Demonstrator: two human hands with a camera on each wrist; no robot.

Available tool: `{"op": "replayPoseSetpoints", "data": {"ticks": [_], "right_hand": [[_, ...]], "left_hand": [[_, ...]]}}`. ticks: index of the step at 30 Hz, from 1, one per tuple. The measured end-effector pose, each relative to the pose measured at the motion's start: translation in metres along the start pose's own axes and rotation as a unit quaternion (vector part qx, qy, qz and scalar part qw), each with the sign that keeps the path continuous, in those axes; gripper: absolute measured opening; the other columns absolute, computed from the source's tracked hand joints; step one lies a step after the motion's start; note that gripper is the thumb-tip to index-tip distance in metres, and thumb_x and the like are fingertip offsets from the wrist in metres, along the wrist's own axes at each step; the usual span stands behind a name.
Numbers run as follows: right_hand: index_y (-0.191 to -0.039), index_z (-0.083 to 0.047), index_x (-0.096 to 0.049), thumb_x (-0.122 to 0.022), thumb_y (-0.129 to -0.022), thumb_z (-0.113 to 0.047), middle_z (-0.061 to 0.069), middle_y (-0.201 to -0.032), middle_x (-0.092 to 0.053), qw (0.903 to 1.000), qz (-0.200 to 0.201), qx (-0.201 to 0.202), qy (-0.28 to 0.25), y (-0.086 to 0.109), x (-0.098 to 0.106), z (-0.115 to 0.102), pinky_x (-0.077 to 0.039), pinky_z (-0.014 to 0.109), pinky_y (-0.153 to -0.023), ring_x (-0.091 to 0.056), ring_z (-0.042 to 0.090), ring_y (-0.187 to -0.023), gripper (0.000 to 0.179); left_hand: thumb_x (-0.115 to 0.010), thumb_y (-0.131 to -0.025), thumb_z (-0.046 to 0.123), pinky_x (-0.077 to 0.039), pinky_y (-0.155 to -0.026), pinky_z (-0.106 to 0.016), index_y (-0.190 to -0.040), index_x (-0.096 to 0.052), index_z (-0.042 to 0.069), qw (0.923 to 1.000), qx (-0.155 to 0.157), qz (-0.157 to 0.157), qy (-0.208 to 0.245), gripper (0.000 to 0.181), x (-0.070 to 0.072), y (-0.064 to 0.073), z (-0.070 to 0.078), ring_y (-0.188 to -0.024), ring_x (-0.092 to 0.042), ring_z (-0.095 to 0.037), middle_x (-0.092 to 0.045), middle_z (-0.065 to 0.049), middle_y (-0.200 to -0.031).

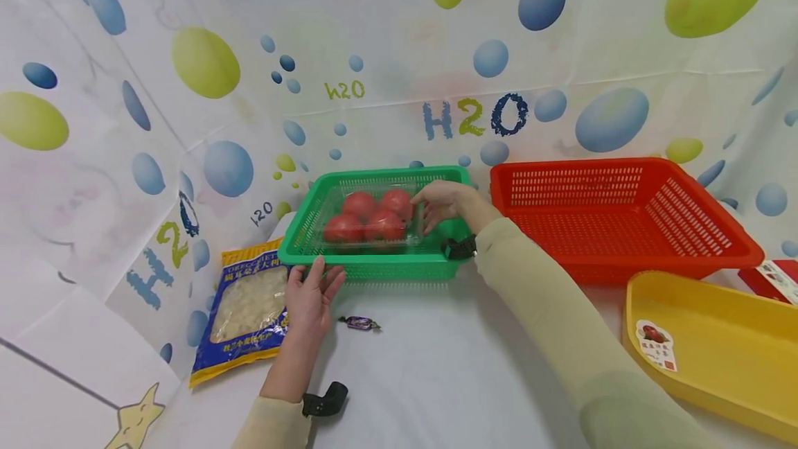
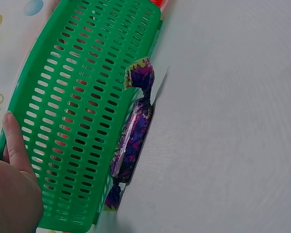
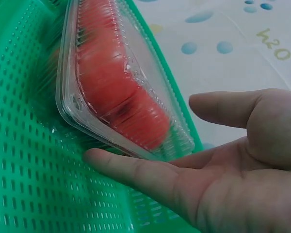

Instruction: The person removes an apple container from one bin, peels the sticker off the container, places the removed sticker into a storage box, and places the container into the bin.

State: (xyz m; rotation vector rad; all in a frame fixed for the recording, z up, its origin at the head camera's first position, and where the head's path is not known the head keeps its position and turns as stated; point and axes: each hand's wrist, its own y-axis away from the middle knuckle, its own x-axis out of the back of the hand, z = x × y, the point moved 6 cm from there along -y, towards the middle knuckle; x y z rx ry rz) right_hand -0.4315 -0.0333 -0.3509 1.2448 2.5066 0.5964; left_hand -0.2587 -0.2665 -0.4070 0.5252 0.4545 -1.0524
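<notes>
A green basket (image 1: 399,269) holds a clear plastic container (image 1: 411,240) of several red tomatoes (image 1: 384,225). In the right wrist view the container (image 3: 68,104) is tilted, its near end raised off the basket floor. My right hand (image 1: 441,201) reaches in at that end; its fingers extend by the container's lower edge, while the thumb stands apart. Against the front of the basket rests my left hand (image 1: 312,300), one finger lying along the outer wall in the left wrist view. Beside it on the table lies a purple wrapped candy (image 1: 359,323).
Left of the basket lies a blue and yellow pasta bag (image 1: 249,303). A red basket (image 1: 580,227) stands to the right, with a yellow basket (image 1: 704,338) in front of it. A red and white packet (image 1: 773,281) lies at the far right. A patterned curtain (image 1: 386,54) hangs behind.
</notes>
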Motion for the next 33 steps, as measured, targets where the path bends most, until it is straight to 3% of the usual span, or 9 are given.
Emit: {"op": "replayPoseSetpoints", "data": {"ticks": [8,18,21,25,33], "right_hand": [[-0.161,-0.002,-0.002,-0.052,-0.106,-0.018,0.034,-0.161,-0.007,0.9975,0.015,0.023,-0.066,0.013,0.018,-0.005,-0.032,0.060,-0.111,-0.023,0.056,-0.142,0.076],[-0.161,-0.003,-0.007,-0.053,-0.106,-0.023,0.031,-0.161,-0.017,0.9912,0.004,0.067,-0.114,0.042,0.024,-0.021,-0.038,0.055,-0.110,-0.033,0.051,-0.141,0.074],[-0.162,-0.006,-0.008,-0.052,-0.107,-0.023,0.031,-0.161,-0.018,0.9915,-0.016,0.082,-0.099,0.054,0.023,-0.022,-0.037,0.055,-0.111,-0.033,0.050,-0.141,0.072],[-0.162,-0.008,-0.008,-0.049,-0.108,-0.024,0.030,-0.160,-0.021,0.9907,-0.031,0.104,-0.083,0.075,0.026,-0.024,-0.037,0.055,-0.111,-0.035,0.050,-0.140,0.069],[-0.160,-0.007,-0.020,-0.053,-0.107,-0.026,0.027,-0.150,-0.042,0.9904,0.000,0.134,-0.035,0.116,0.036,-0.019,-0.048,0.052,-0.101,-0.051,0.046,-0.130,0.065]], "left_hand": [[-0.057,-0.104,0.016,-0.059,-0.079,-0.031,-0.118,-0.046,0.009,0.9999,0.004,-0.009,0.001,0.019,-0.003,0.000,-0.001,-0.084,-0.074,-0.019,-0.064,-0.008,-0.101],[-0.059,-0.103,0.023,-0.059,-0.081,-0.034,-0.117,-0.046,0.009,0.9995,0.007,-0.020,0.024,0.024,0.004,0.002,-0.001,-0.088,-0.075,-0.023,-0.070,-0.009,-0.100],[-0.058,-0.104,0.027,-0.059,-0.082,-0.034,-0.120,-0.046,0.009,0.9994,0.016,-0.031,-0.005,0.028,0.003,0.006,-0.005,-0.089,-0.075,-0.021,-0.071,-0.008,-0.099],[-0.057,-0.104,0.033,-0.058,-0.085,-0.033,-0.125,-0.046,0.006,0.9944,0.029,-0.065,-0.077,0.035,-0.005,0.010,-0.013,-0.092,-0.074,-0.019,-0.070,-0.007,-0.102],[-0.059,-0.103,0.037,-0.060,-0.082,-0.037,-0.120,-0.048,-0.001,0.9771,0.025,-0.123,-0.171,0.043,-0.018,0.019,-0.020,-0.089,-0.074,-0.022,-0.073,-0.011,-0.101]]}}
